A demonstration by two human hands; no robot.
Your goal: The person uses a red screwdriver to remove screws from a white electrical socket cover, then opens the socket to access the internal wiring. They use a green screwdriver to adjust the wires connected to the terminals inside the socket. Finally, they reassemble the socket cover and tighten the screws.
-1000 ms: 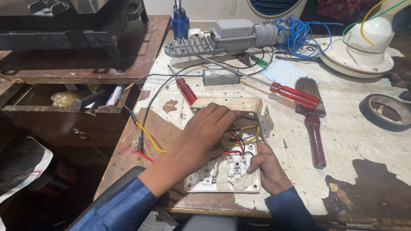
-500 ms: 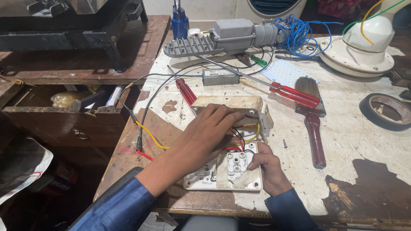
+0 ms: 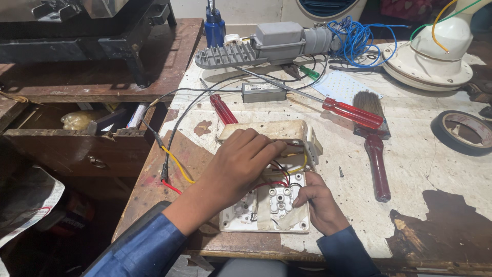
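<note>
A cream switch box (image 3: 279,134) lies opened on the worn table, its white faceplate (image 3: 266,213) turned back-side up toward me with red, yellow and black wires running between the two halves. My left hand (image 3: 241,164) rests over the wires and the faceplate's left part, fingers curled down at the box's edge. My right hand (image 3: 318,202) grips the faceplate's right edge, thumb by the white terminal block. Whether the left fingers pinch a wire is hidden.
A red-handled screwdriver (image 3: 221,107) and a longer one (image 3: 353,113) lie behind the box. A paintbrush (image 3: 376,149) lies to the right, a black tape roll (image 3: 464,131) further right. A grey lamp housing (image 3: 266,43), blue wire coil (image 3: 359,38) and open drawer (image 3: 87,138) are nearby.
My left hand slid slightly toward the box's edge over the wires. The right hand shifted up along the faceplate's right edge. The box and tools stayed put.
</note>
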